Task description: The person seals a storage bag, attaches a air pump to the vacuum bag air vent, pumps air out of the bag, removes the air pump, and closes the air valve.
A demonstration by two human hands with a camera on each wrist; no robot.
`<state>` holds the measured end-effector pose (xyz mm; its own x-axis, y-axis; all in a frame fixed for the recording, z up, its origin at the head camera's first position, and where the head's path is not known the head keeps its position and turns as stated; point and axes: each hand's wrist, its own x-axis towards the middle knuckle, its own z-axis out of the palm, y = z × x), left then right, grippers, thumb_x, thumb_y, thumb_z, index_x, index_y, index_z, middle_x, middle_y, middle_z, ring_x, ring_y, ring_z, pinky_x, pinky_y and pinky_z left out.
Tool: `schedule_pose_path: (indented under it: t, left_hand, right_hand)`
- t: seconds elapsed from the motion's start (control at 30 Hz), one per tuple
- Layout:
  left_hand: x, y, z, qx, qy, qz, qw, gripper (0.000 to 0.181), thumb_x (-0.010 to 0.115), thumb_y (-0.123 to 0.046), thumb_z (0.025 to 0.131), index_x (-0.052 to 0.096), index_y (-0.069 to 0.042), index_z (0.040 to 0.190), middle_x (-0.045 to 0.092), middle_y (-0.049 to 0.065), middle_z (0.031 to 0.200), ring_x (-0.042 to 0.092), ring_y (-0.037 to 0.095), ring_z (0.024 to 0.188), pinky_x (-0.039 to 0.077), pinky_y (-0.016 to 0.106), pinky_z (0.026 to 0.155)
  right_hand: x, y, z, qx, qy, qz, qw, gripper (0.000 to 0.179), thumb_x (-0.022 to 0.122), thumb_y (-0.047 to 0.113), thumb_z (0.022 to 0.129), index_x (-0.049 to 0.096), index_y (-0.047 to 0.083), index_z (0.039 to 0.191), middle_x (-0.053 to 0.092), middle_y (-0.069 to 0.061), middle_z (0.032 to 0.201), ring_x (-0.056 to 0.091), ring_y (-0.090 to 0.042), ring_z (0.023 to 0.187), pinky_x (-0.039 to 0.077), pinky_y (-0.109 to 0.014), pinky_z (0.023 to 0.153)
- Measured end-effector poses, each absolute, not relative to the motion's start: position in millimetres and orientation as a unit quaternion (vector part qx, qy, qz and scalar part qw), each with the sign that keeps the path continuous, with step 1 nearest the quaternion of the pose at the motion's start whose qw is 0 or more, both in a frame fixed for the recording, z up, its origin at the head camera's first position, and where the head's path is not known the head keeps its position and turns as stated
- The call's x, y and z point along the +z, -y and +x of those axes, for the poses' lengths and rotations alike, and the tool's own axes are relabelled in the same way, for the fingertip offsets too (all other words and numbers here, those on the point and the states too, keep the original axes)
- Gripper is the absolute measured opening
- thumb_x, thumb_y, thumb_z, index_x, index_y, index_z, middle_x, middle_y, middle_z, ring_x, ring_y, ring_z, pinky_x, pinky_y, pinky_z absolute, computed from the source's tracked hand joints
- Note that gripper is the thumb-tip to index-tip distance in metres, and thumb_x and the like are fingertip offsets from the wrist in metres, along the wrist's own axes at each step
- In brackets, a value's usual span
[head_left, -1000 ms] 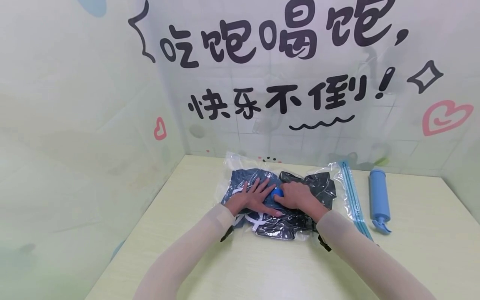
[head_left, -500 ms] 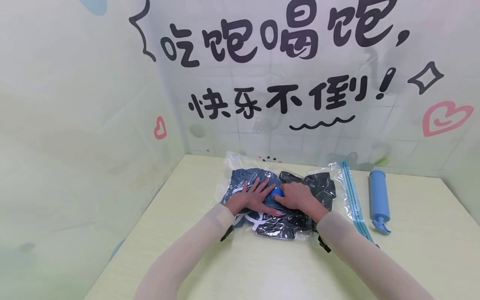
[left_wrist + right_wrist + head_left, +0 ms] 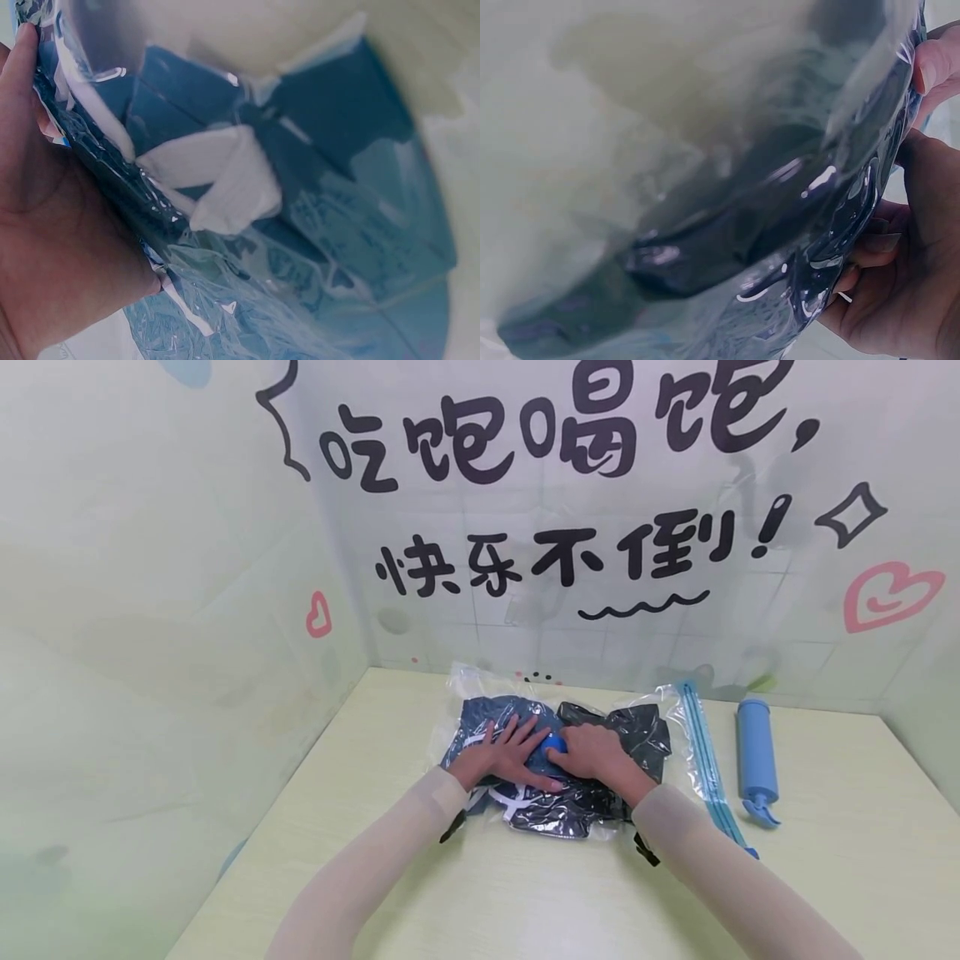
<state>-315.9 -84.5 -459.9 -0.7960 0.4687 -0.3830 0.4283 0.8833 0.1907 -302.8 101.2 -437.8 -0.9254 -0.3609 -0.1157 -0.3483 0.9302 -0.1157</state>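
Observation:
A clear vacuum storage bag lies near the back of the table, with folded dark and blue clothes inside. My left hand rests on it with straight, spread fingers, over a blue garment with white trim. Just right of that hand, the curled fingers and thumb of my right hand grip a round blue valve cap in the bag's middle. Shiny film over a blue garment fills the left wrist view. In the right wrist view, wrinkled film over dark cloth lies beside the fingers.
A blue hand pump lies on the table to the right of the bag. The bag's teal zip strip runs along its right side, with a blue slider near the front end. Printed sheets stand behind the table.
Both hands keep their places on the bag. The blue slider at the zip strip's near end shows more clearly beside the right sleeve.

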Motion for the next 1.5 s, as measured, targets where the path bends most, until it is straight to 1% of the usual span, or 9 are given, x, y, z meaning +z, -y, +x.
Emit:
schedule_pose_path:
  t: [0.37, 0.47, 0.6, 0.77, 1.0, 1.23, 1.33, 1.5]
  left_hand:
    - [-462, 85, -319, 0.066, -0.944, 0.239, 0.220, 0.110, 0.058, -0.081, 0.082, 0.002, -0.033, 0.165, -0.017, -0.009, 0.167, -0.024, 0.021, 0.148, -0.018, 0.057, 0.112]
    - [-462, 85, -319, 0.066, -0.943, 0.239, 0.222, 0.110, 0.057, -0.082, 0.083, 0.001, -0.034, 0.164, -0.017, -0.009, 0.167, -0.024, 0.020, 0.148, -0.019, 0.056, 0.112]
    - [-455, 85, -313, 0.063, -0.943, 0.242, 0.219, 0.109, 0.056, -0.082, 0.083, 0.004, -0.033, 0.165, -0.014, -0.008, 0.168, -0.020, 0.021, 0.150, -0.015, 0.056, 0.114]
    - [-446, 86, -307, 0.058, -0.946, 0.247, 0.201, 0.109, 0.053, -0.084, 0.082, 0.008, -0.032, 0.165, -0.007, -0.006, 0.169, -0.014, 0.022, 0.152, -0.009, 0.056, 0.117]
    - [-445, 85, -307, 0.054, -0.945, 0.243, 0.211, 0.106, 0.054, -0.080, 0.086, 0.005, -0.031, 0.165, -0.010, -0.005, 0.169, -0.017, 0.024, 0.151, -0.011, 0.057, 0.116]
    - [-450, 86, -308, 0.057, -0.946, 0.244, 0.204, 0.107, 0.054, -0.082, 0.084, 0.007, -0.031, 0.166, -0.008, -0.006, 0.169, -0.015, 0.023, 0.152, -0.010, 0.056, 0.116]
    - [-451, 86, -309, 0.058, -0.945, 0.245, 0.211, 0.106, 0.054, -0.081, 0.085, 0.003, -0.032, 0.165, -0.013, -0.007, 0.168, -0.019, 0.022, 0.150, -0.014, 0.055, 0.115]
    - [-458, 85, -316, 0.068, -0.944, 0.241, 0.216, 0.107, 0.056, -0.079, 0.085, 0.001, -0.033, 0.165, -0.017, -0.008, 0.167, -0.023, 0.021, 0.149, -0.018, 0.056, 0.113]
  right_hand:
    - [-438, -100, -302, -0.047, -0.981, -0.177, 0.064, 0.052, 0.058, 0.044, 0.100, 0.067, 0.000, 0.128, 0.070, -0.019, 0.103, 0.068, -0.034, 0.086, 0.057, -0.050, 0.070]
    - [-438, -100, -302, -0.047, -0.981, -0.178, 0.064, 0.053, 0.059, 0.044, 0.100, 0.066, 0.000, 0.128, 0.071, -0.018, 0.103, 0.068, -0.034, 0.085, 0.058, -0.050, 0.070]
    - [-439, -100, -302, -0.048, -0.981, -0.176, 0.064, 0.053, 0.059, 0.044, 0.099, 0.066, 0.001, 0.129, 0.071, -0.018, 0.103, 0.068, -0.034, 0.085, 0.058, -0.050, 0.071]
    - [-439, -100, -302, -0.052, -0.981, -0.176, 0.060, 0.053, 0.058, 0.044, 0.099, 0.066, 0.000, 0.129, 0.071, -0.018, 0.104, 0.068, -0.034, 0.086, 0.057, -0.050, 0.070]
    - [-440, -100, -302, -0.054, -0.981, -0.175, 0.057, 0.052, 0.059, 0.044, 0.099, 0.067, 0.001, 0.127, 0.071, -0.018, 0.103, 0.068, -0.035, 0.086, 0.057, -0.050, 0.070]
    - [-441, -99, -301, -0.052, -0.982, -0.171, 0.058, 0.053, 0.058, 0.044, 0.099, 0.066, 0.002, 0.130, 0.070, -0.019, 0.105, 0.068, -0.036, 0.087, 0.057, -0.051, 0.070]
    - [-440, -99, -300, -0.053, -0.983, -0.170, 0.055, 0.053, 0.058, 0.044, 0.099, 0.066, 0.001, 0.130, 0.070, -0.019, 0.105, 0.068, -0.036, 0.087, 0.057, -0.051, 0.069]
    - [-441, -99, -300, -0.055, -0.983, -0.167, 0.048, 0.053, 0.059, 0.044, 0.099, 0.066, 0.002, 0.129, 0.070, -0.018, 0.102, 0.069, -0.036, 0.085, 0.057, -0.050, 0.066]
